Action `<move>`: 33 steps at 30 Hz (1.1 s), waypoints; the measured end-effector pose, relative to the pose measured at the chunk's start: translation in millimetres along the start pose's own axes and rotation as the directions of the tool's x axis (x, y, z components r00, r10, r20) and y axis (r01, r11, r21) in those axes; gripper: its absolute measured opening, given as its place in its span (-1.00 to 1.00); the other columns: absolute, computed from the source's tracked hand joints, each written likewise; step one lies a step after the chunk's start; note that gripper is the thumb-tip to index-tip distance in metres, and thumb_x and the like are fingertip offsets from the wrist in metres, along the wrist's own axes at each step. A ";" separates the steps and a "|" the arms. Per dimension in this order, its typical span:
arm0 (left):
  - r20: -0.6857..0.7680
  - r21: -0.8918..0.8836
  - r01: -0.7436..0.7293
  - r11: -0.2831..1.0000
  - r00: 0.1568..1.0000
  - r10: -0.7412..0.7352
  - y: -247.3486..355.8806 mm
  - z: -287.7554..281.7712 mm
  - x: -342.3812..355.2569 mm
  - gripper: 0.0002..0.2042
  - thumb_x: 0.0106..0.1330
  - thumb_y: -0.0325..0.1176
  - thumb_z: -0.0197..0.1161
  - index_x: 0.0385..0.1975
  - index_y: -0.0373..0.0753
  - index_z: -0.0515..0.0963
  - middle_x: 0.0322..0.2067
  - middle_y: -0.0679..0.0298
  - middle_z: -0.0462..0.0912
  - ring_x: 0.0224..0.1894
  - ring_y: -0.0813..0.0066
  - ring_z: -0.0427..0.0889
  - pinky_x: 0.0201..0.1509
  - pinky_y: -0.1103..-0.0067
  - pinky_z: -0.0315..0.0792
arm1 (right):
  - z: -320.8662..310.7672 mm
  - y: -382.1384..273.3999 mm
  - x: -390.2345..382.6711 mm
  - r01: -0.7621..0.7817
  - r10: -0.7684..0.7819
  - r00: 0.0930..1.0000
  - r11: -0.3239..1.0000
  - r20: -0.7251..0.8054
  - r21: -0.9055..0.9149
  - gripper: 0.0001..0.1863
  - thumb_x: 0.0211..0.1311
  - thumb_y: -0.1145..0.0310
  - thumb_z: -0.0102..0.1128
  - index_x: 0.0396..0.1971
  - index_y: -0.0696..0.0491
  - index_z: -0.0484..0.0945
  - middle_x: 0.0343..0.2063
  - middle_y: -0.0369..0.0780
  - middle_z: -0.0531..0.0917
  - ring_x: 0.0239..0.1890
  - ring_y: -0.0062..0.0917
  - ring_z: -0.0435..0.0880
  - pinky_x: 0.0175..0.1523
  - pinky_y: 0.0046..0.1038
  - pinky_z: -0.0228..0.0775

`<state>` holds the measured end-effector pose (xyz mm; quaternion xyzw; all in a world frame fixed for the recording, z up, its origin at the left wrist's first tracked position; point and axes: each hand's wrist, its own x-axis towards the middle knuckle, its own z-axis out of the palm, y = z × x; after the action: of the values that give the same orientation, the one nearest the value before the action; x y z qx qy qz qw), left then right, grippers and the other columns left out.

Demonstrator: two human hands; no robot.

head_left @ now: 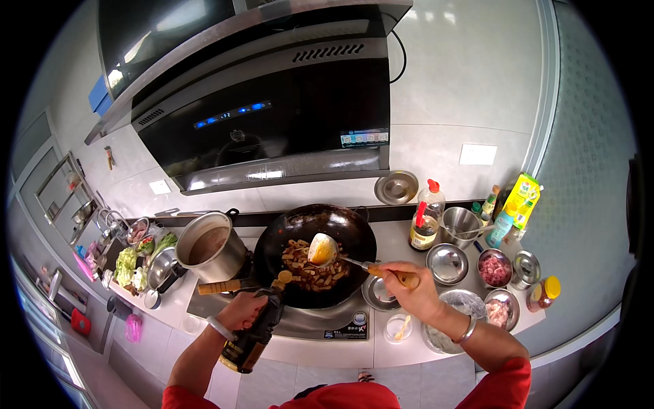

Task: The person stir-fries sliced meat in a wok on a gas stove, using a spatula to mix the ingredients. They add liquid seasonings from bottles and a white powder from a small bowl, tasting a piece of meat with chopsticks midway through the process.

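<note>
My left hand is wrapped round a large dark bottle with a gold-coloured top, tilted so the top points toward the wok. Held by its wooden handle in my right hand, a metal ladle hangs over the wok, its bowl catching bright light with an amber patch in it. Below the ladle, browned chopped pieces of food lie in the black wok on the stove. The wok's wooden handle sticks out left, just above my left hand.
Left of the wok stands a tall metal pot of brownish liquid. On the right are a sauce bottle, a metal bowl of red meat, a bowl of paler meat and a yellow-lidded jar. A range hood hangs above.
</note>
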<state>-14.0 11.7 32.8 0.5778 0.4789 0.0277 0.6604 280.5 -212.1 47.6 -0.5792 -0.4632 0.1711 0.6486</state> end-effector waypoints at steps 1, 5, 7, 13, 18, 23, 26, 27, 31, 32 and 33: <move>-0.006 0.009 -0.001 1.000 1.000 0.001 -1.7 -1.5 1.2 -0.91 0.32 -0.34 -0.01 -0.40 -0.16 0.39 -0.78 0.50 0.18 -0.84 0.78 0.09 -0.83 0.74 -0.07 | -0.9 0.4 0.4 -0.047 0.047 0.999 0.998 -0.002 0.028 -0.85 0.14 0.49 0.18 -0.29 0.14 0.63 -0.43 -0.19 0.70 -0.45 -0.62 0.62 -0.34 -0.59 0.45; -0.002 -0.004 0.004 1.000 1.000 -0.004 -2.1 -2.4 4.4 -0.90 0.32 -0.33 0.00 -0.40 -0.17 0.39 -0.78 0.50 0.17 -0.84 0.77 0.09 -0.83 0.74 -0.08 | -3.4 0.1 4.7 -0.200 0.200 0.980 0.980 0.000 0.016 -0.85 0.17 0.44 0.19 -0.28 0.14 0.63 -0.44 -0.20 0.69 -0.42 -0.72 0.60 -0.33 -0.64 0.44; -0.002 0.000 -0.003 1.000 1.000 0.003 2.1 0.5 1.7 -0.84 0.32 -0.31 0.00 -0.49 -0.17 0.39 -0.79 0.51 0.17 -0.84 0.78 0.10 -0.83 0.76 -0.07 | -3.2 2.7 7.9 -0.198 0.198 0.980 0.980 -0.028 -0.010 -0.85 0.17 0.42 0.19 -0.29 0.14 0.63 -0.45 -0.19 0.69 -0.43 -0.68 0.61 -0.33 -0.63 0.44; -0.042 0.047 0.025 0.999 0.999 -0.023 10.2 4.3 -4.6 -0.76 0.33 -0.23 0.02 -0.59 -0.12 0.30 -0.79 0.52 0.12 -0.82 0.77 0.06 -0.80 0.73 -0.08 | -0.6 20.5 15.6 -0.087 0.082 0.993 0.995 -0.085 -0.057 -0.84 0.14 0.40 0.21 -0.32 0.15 0.63 -0.46 -0.15 0.68 -0.45 -0.56 0.65 -0.31 -0.58 0.46; -0.071 0.084 0.047 0.995 0.997 -0.041 16.1 6.4 -7.3 -0.72 0.34 -0.20 0.04 -0.62 -0.09 0.24 -0.79 0.52 0.11 -0.81 0.76 0.04 -0.79 0.72 -0.08 | 0.6 29.3 21.3 -0.079 0.073 0.993 0.995 -0.089 -0.061 -0.84 0.11 0.40 0.24 -0.32 0.12 0.64 -0.44 -0.13 0.67 -0.44 -0.50 0.65 -0.31 -0.56 0.46; -0.078 0.075 0.041 0.996 0.996 -0.036 14.7 4.5 -4.1 -0.74 0.33 -0.23 0.03 -0.60 -0.11 0.29 -0.79 0.52 0.13 -0.82 0.76 0.06 -0.80 0.73 -0.06 | 5.6 32.6 28.2 -0.052 0.042 0.994 0.993 -0.096 -0.103 -0.85 0.08 0.42 0.26 -0.32 0.09 0.64 -0.46 -0.12 0.65 -0.45 -0.42 0.64 -0.33 -0.52 0.45; -0.071 0.100 0.009 0.995 0.997 -0.002 11.2 2.7 1.2 -0.77 0.33 -0.25 0.03 -0.58 -0.15 0.35 -0.80 0.51 0.14 -0.84 0.75 0.08 -0.82 0.73 -0.05 | 9.6 36.9 33.9 0.118 -0.137 0.986 0.976 -0.093 -0.183 -0.84 0.04 0.44 0.27 -0.33 0.10 0.63 -0.44 -0.10 0.64 -0.44 -0.36 0.63 -0.32 -0.48 0.46; -0.067 0.100 0.009 0.995 0.998 -0.002 11.9 2.7 1.9 -0.78 0.33 -0.26 0.03 -0.57 -0.16 0.36 -0.80 0.51 0.15 -0.84 0.75 0.08 -0.82 0.73 -0.04 | 10.2 40.3 35.8 0.152 -0.170 0.983 0.966 -0.072 -0.211 -0.84 0.03 0.44 0.27 -0.33 0.09 0.63 -0.44 -0.09 0.64 -0.44 -0.34 0.62 -0.32 -0.46 0.46; -0.062 0.096 -0.004 0.995 0.998 0.010 12.6 3.2 2.9 -0.78 0.33 -0.26 0.03 -0.56 -0.17 0.38 -0.80 0.50 0.16 -0.84 0.75 0.09 -0.83 0.73 -0.04 | 14.7 59.7 44.2 0.307 -0.319 0.948 0.896 0.018 -0.322 -0.82 0.01 0.49 0.27 -0.31 0.07 0.61 -0.45 -0.11 0.61 -0.47 -0.32 0.59 -0.34 -0.44 0.46; -0.064 0.095 -0.011 0.995 0.998 0.017 12.2 3.3 2.9 -0.78 0.33 -0.26 0.03 -0.56 -0.16 0.38 -0.80 0.50 0.16 -0.84 0.75 0.09 -0.83 0.73 -0.04 | 16.4 64.5 45.8 0.351 -0.359 0.932 0.869 0.042 -0.348 -0.80 0.00 0.50 0.27 -0.30 0.06 0.61 -0.46 -0.13 0.61 -0.49 -0.34 0.58 -0.35 -0.45 0.46; -0.067 0.092 -0.009 0.996 0.998 0.015 13.1 4.2 2.5 -0.77 0.33 -0.25 0.03 -0.56 -0.16 0.37 -0.80 0.50 0.16 -0.84 0.74 0.09 -0.82 0.73 -0.04 | 19.0 68.7 46.8 0.375 -0.374 0.924 0.845 0.078 -0.381 -0.81 0.01 0.50 0.27 -0.30 0.05 0.60 -0.47 -0.14 0.59 -0.49 -0.33 0.58 -0.35 -0.44 0.46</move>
<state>-3.1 14.5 41.1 0.6091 0.4981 0.0292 0.6164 310.9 -146.8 2.1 -0.5945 -0.5922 -0.0537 0.5413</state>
